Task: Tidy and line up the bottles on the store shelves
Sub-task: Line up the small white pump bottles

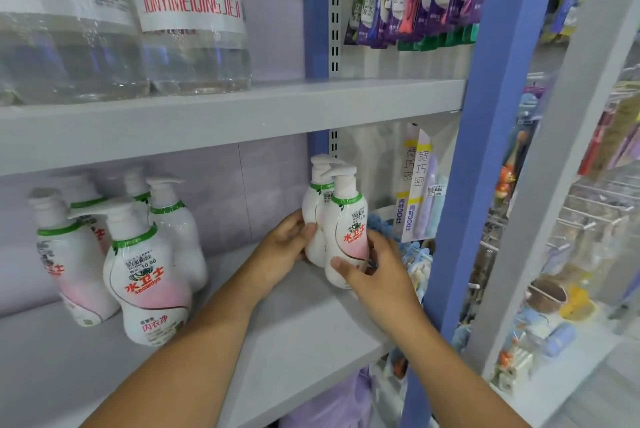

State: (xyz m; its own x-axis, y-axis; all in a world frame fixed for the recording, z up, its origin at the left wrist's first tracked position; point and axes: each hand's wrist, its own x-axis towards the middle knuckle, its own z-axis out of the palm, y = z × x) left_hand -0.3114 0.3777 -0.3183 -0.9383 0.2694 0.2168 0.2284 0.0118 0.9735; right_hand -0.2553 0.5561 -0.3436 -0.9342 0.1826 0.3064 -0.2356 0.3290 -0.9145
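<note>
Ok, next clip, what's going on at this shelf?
A person is tidying pump bottles on the lower shelf. The left hand and right hand are both on a pair of white pump bottles standing upright, one behind the other, at the shelf's right end. A group of the same bottles stands bunched at the left, some leaning. Between the two sets there is a gap. Large clear bottles sit on the shelf above.

left hand [282, 247]: bare, no ring, no glove | right hand [372, 275]: bare, no ring, short trimmed thumbnail | wrists behind each hand: no watch or band | forearms: uncovered up to the frame edge, no sleeve showing
</note>
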